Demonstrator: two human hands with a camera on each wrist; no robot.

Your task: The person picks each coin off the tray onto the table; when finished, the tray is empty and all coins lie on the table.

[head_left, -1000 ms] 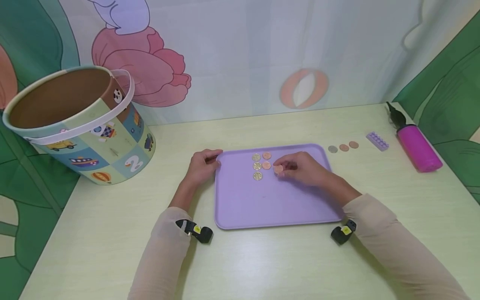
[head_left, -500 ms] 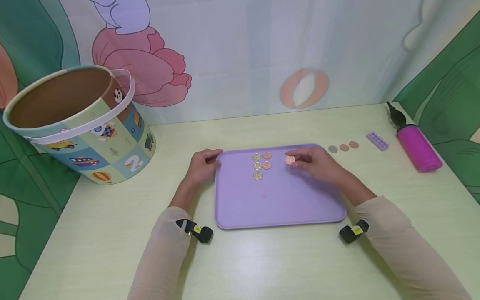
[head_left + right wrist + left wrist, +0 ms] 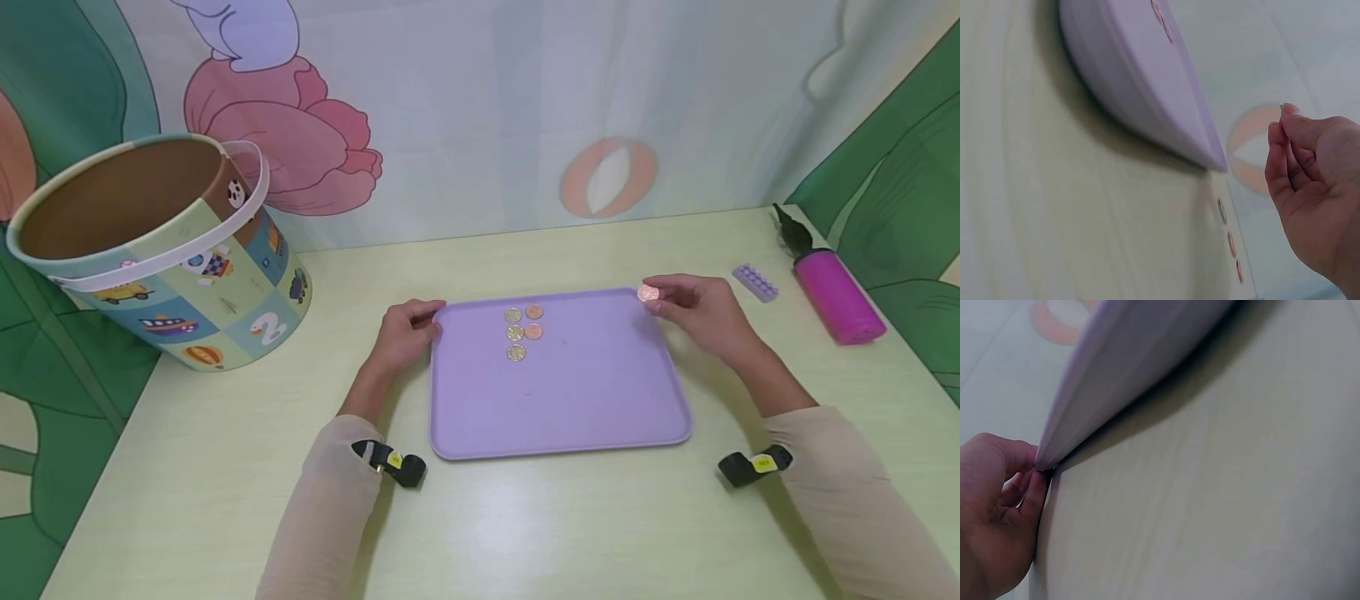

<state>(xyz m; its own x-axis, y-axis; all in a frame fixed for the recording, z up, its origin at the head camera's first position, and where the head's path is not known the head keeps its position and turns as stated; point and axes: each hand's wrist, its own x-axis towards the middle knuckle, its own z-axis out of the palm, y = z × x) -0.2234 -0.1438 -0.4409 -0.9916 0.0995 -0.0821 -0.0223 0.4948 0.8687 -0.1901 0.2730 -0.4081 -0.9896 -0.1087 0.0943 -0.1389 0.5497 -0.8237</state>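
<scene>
A copper coin (image 3: 648,293) is pinched between the thumb and fingers of my right hand (image 3: 701,312), raised over the far right corner of the purple tray (image 3: 585,392). My left hand (image 3: 405,337) holds the tray's far left corner; in the left wrist view its thumb and fingers meet at the tray's edge (image 3: 1063,434). Towards the back of the tray lie several coins: a column of gold-coloured coins (image 3: 514,332) and, beside it, two copper coins (image 3: 533,332). A silver coin (image 3: 1222,211) and two copper coins (image 3: 1232,244) on the table show in the right wrist view; my right hand hides them in the head view.
A purple toy brick (image 3: 755,282) and a pink hand pump (image 3: 838,296) with a black nozzle lie at the table's right. A large patterned bucket (image 3: 217,308) with a white handle stands at the left. A printed curtain (image 3: 465,125) hangs behind the table (image 3: 510,533).
My right hand has carried the copper coin from beside the coins on the tray rightwards and back to the far right corner. The left hand and the tray have stayed in place.
</scene>
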